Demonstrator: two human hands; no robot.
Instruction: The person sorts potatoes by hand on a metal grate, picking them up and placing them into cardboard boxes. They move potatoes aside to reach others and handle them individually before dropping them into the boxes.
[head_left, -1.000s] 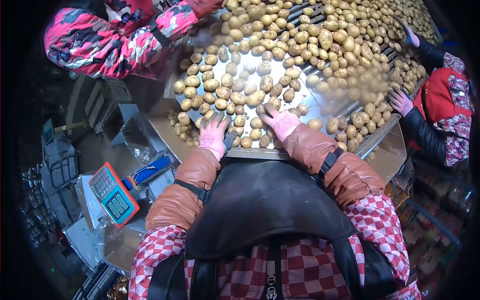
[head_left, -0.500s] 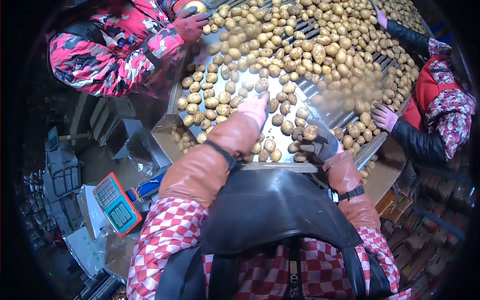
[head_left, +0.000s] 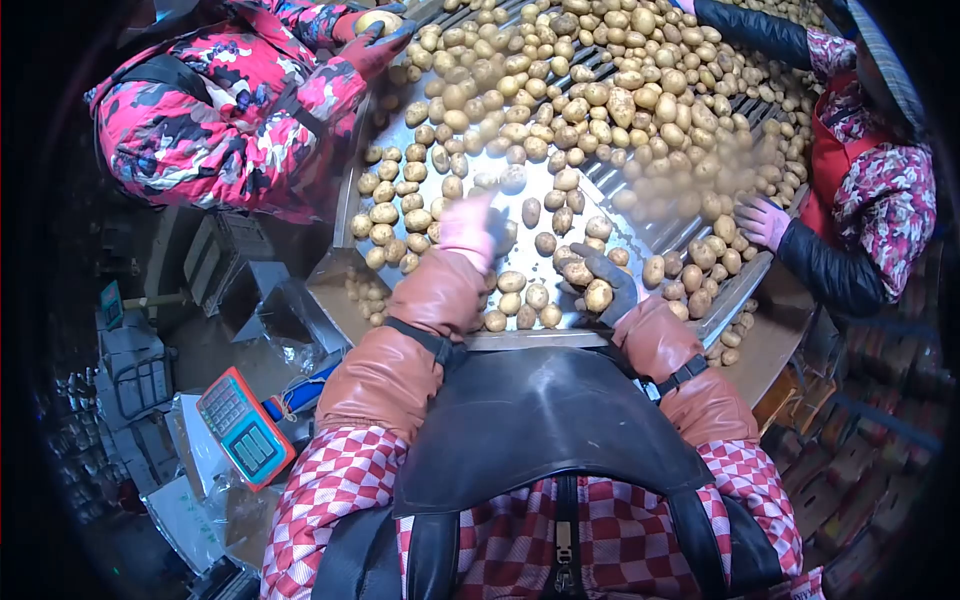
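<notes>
Many potatoes (head_left: 620,105) lie on a metal sorting table (head_left: 625,238) with slatted bars. My left hand (head_left: 472,228), in a pink glove with a greyish palm side, is over the near middle of the table beside loose potatoes; motion blur hides its fingers and anything in them. Near the front edge, my right hand (head_left: 610,282), in a dark grey glove, has its fingers curled around potatoes, with a potato (head_left: 598,294) at its palm and another by the fingertips. Several potatoes (head_left: 525,305) sit between my two hands.
At the upper left, a co-worker's red-gloved hands (head_left: 372,48) hold a potato. Another co-worker's pink-gloved hand (head_left: 764,222) rests at the right edge. A red-framed scale display (head_left: 245,428) stands lower left. The table's raised rim (head_left: 530,340) runs before me.
My left hand has moved left and slightly nearer to me. My right hand has shifted left and now has potatoes in its curled fingers. The left co-worker's hands have moved slightly left.
</notes>
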